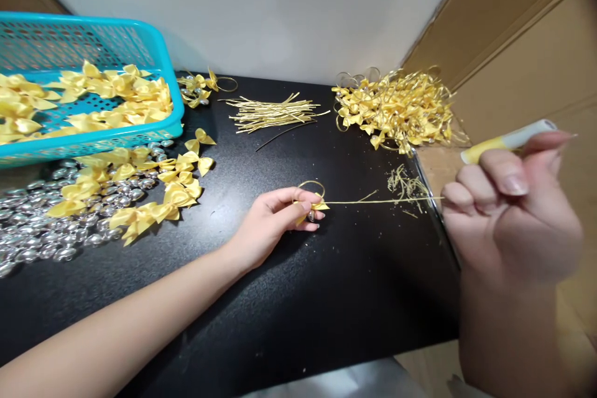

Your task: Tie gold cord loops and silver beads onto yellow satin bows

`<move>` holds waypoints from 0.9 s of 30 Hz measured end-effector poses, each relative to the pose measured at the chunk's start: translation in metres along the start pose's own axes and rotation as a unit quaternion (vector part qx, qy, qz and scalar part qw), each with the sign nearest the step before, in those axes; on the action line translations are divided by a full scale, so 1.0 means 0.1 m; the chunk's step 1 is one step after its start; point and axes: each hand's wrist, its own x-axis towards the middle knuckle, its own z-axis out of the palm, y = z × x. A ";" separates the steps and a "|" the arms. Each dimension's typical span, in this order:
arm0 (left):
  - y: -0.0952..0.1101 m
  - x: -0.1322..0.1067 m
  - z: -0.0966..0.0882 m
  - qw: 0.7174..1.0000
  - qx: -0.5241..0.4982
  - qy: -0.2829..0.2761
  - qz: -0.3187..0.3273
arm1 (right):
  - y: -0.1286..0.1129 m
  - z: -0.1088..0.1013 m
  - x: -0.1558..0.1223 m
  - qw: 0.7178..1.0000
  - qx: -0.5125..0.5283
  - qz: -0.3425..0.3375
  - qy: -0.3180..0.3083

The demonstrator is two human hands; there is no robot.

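My left hand [284, 214] is closed over the middle of the table, pinching a yellow ribbon bow [319, 205]. A loop of gold cord [311, 183] stands up from the bow, and a silver bead [311, 216] shows beneath it. From the bow a straight length of gold cord [373, 201] runs taut to the right. My right hand [508, 211] is a fist raised past the table's right edge, with the cord's far end going into its curled fingers. A yellow-and-white tube [508, 140] also sticks out of this fist; its kind is unclear.
On the left stands a turquoise basket [175, 121] of yellow bows, with silver beads [60, 249] and loose bows [177, 193] before it. Cut gold cords [275, 113] lie at the back. Looped bows [396, 109] are heaped back right, near cord scraps [403, 186] and cardboard [513, 37].
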 end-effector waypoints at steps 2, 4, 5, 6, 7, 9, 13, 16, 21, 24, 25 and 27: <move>-0.01 0.00 -0.01 1.000 0.010 -0.006 0.000 | -0.01 0.01 0.01 1.000 -0.004 0.000 -0.010; -0.02 0.01 -0.02 1.000 0.029 -0.004 0.003 | -0.01 0.00 0.02 1.000 -0.015 -0.006 -0.012; -0.02 0.01 -0.02 0.999 0.040 0.001 0.009 | -0.01 -0.01 0.03 1.000 -0.022 -0.011 -0.008; -0.02 0.02 -0.02 0.998 0.052 0.007 0.017 | -0.01 -0.02 0.02 0.999 -0.030 -0.014 -0.003; -0.01 0.02 -0.03 0.997 0.066 0.013 0.028 | -0.02 -0.02 0.02 0.999 -0.039 -0.015 0.003; 0.00 0.02 -0.03 0.995 0.090 0.024 0.044 | -0.02 -0.03 0.01 0.998 -0.059 -0.013 0.015; 0.03 0.02 0.00 0.992 0.113 0.050 0.039 | -0.03 -0.04 -0.02 0.995 -0.094 -0.010 0.038; 0.04 0.02 0.02 0.992 0.109 0.057 0.035 | -0.04 -0.03 -0.01 0.993 -0.110 -0.015 0.051; 0.03 0.03 0.01 0.994 0.090 0.062 0.024 | -0.01 -0.01 0.01 0.992 -0.107 -0.038 0.050; 0.03 0.03 0.00 0.995 0.066 0.072 0.018 | 0.13 0.03 -0.05 0.995 -0.090 -0.035 0.015; 0.03 0.03 -0.01 0.996 0.058 0.071 0.013 | 0.20 0.04 -0.09 0.996 -0.089 -0.022 -0.006; 0.03 0.02 -0.01 0.997 0.046 0.066 0.004 | 0.33 0.08 -0.17 0.994 -0.103 -0.005 -0.045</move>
